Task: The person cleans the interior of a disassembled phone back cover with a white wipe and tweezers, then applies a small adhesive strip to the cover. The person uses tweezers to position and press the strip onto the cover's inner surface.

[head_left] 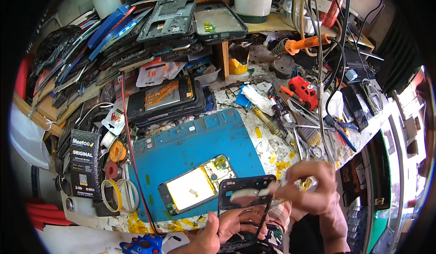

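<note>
My left hand (209,236) grips a black, hollow phone frame (222,195) by its lower left side, held tilted above the bench's front edge. Fingers show through the frame's opening. At the right, my right hand (313,190) is closed, with its fingers pinched on a pale, slim tool (247,196) smeared by motion. The tool's end lies across the upper part of the frame; its kind cannot be made out. Just beyond the frame, an opened phone (193,188) with a white battery and exposed circuit board rests on a blue repair mat (200,138).
Stacked phone shells (168,18) fill the shelf at the back left. An orange-handled soldering iron (306,44) sits at the back right, near a red toy-like car (304,90) and pliers (343,133). Tape rolls (117,151) stand left of the mat. Hanging cables (320,72) cross the right side.
</note>
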A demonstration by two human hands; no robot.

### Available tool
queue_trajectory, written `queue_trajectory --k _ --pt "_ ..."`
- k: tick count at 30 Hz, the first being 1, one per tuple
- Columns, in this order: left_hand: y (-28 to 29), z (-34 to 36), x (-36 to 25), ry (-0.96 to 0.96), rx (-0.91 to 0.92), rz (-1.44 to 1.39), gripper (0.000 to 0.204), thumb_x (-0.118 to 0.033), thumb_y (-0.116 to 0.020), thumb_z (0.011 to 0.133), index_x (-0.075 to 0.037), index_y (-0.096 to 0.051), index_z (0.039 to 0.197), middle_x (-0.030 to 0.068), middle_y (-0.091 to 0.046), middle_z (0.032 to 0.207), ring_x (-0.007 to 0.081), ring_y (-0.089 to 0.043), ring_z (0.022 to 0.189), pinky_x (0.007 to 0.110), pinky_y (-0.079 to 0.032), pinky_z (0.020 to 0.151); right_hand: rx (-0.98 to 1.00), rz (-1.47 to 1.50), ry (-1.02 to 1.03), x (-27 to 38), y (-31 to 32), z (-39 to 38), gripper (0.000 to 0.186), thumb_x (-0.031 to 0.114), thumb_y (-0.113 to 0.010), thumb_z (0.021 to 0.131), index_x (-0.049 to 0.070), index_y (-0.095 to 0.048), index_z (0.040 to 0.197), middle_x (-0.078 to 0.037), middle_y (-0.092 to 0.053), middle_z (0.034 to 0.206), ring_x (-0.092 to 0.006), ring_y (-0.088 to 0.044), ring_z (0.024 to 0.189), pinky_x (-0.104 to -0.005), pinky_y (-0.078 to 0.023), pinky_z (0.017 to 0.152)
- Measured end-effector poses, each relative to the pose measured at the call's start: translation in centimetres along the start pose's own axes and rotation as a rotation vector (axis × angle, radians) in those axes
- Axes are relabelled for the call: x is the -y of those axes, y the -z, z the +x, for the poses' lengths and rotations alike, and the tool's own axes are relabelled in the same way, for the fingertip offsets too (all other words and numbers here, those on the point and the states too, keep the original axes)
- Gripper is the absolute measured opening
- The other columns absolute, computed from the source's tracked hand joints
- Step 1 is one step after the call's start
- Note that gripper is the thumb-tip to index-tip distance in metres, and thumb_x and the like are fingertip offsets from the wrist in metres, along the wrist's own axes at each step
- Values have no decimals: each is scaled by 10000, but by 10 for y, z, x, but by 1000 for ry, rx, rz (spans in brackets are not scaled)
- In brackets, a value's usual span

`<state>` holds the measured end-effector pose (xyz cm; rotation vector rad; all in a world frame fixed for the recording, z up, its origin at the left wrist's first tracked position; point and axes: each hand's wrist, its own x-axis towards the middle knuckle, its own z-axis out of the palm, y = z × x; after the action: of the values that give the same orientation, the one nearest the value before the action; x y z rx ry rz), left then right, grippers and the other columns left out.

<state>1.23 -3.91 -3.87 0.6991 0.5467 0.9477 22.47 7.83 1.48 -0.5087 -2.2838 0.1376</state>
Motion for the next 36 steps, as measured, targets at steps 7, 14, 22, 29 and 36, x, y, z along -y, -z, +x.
queue_trajectory --k 7,14,22,29,36 --pt "-6 -6 -7 134 -43 -17 1194 -901 -117 830 102 -381 1422 238 -561 1252 330 -613 1018 462 -498 898 -32 -130 -25 3 4 13 404 49 -808 638 282 -764 964 16 -515 858 -99 -597 580 -221 -469 454" --pt "-3 -8 -17 279 40 -131 1080 -808 -134 909 114 -404 1402 247 -578 1197 324 -627 947 417 -495 847 125 -158 101 -6 20 31 295 111 -835 667 258 -784 917 24 -564 858 -100 -621 615 -235 -472 452" --pt "5 -7 -18 263 131 -197 1056 -782 -141 930 129 -387 1403 266 -541 1247 352 -610 1017 457 -516 869 174 -21 340 -19 17 41 216 141 -753 713 168 -737 927 12 -621 951 -69 -578 598 -226 -452 424" --pt "-10 -8 -26 42 -114 70 1089 -819 -154 905 117 -378 1415 278 -547 1247 376 -610 1051 505 -511 898 7 -25 52 -12 24 26 280 81 -760 722 147 -763 994 -42 -613 904 -152 -666 696 -278 -573 561" --pt "-26 -13 -33 -75 -329 214 1257 -926 -155 803 142 -330 1444 287 -546 1287 354 -628 1021 485 -503 909 164 105 56 0 6 -5 283 114 -758 731 180 -765 1006 -14 -609 914 -131 -651 675 -266 -529 519"
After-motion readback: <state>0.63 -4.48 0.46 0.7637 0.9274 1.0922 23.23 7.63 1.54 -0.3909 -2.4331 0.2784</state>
